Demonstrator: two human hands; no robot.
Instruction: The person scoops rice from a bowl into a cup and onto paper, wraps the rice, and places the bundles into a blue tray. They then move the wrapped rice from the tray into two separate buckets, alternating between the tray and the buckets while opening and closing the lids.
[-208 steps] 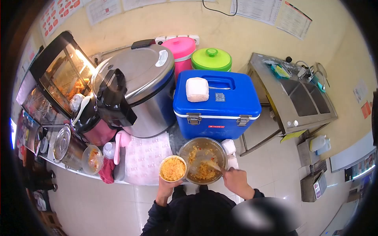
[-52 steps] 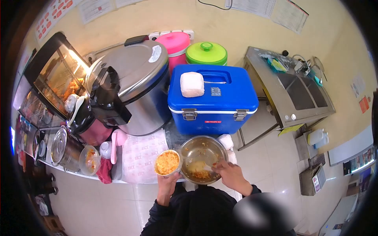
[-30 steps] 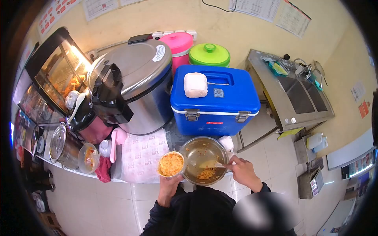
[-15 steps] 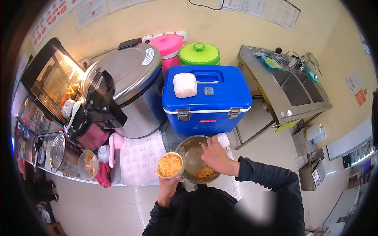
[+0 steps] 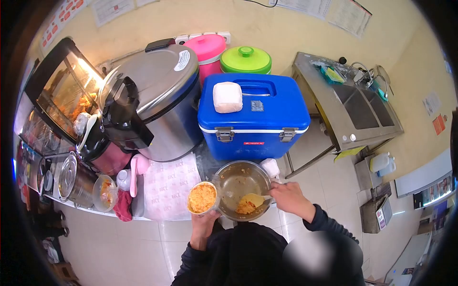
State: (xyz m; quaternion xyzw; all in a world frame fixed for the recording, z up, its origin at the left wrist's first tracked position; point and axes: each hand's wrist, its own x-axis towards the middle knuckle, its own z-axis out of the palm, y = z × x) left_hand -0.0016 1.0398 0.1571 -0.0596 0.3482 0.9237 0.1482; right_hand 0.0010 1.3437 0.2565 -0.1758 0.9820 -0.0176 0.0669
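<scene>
My left hand (image 5: 204,225) is closed around a cup (image 5: 214,206) filled with orange rice (image 5: 202,198), beside the left rim of a metal bowl (image 5: 229,178). In my right hand (image 5: 290,199), at the bowl's right side, is a pale yellowish spatula (image 5: 257,199). Its blade rests in the bowl, against a small heap of orange rice (image 5: 245,206). Bits of food cling to the bowl's inner wall. A white wrapped bundle (image 5: 270,167) sits by the bowl's upper right rim.
Behind the bowl stands a blue cooler box (image 5: 253,138) with a white wrapped block (image 5: 227,97) on its lid. Left are a large rice cooker (image 5: 174,128), printed paper (image 5: 171,190), a pink scoop (image 5: 136,169) and a steel pot (image 5: 71,176). A steel sink (image 5: 358,107) is at right.
My right hand has drawn back to the right, out of the bowl, and the spatula blade now shows at the rice. My left hand still holds the cup. The view has shifted slightly.
</scene>
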